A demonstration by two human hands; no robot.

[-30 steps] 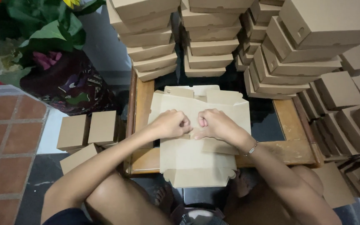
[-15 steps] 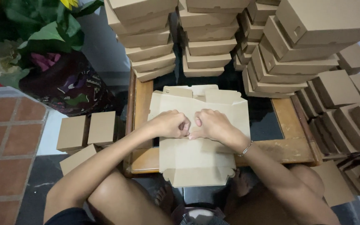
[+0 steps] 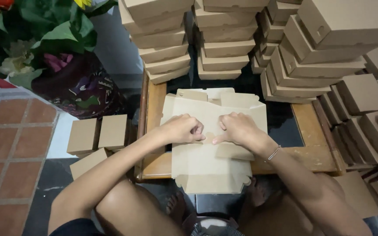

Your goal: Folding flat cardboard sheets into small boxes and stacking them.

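Observation:
A flat, unfolded brown cardboard box blank (image 3: 206,161) lies on a small wooden table (image 3: 154,113) with a dark glass top. My left hand (image 3: 182,129) and my right hand (image 3: 237,127) rest side by side on the blank's middle. Both pinch a fold of the cardboard between thumb and fingers. The right hand's index finger presses flat on the sheet. A thin bracelet circles my right wrist.
Stacks of folded brown boxes (image 3: 215,48) crowd the table's far side and spill down the right (image 3: 364,96). Three small boxes (image 3: 97,135) sit on the floor at left. A flower bouquet in dark wrapping (image 3: 66,83) stands beyond them. My knees are below.
My two hands have drawn slightly apart on the blank, and the right index finger now points down along the crease. The blank stays where it was.

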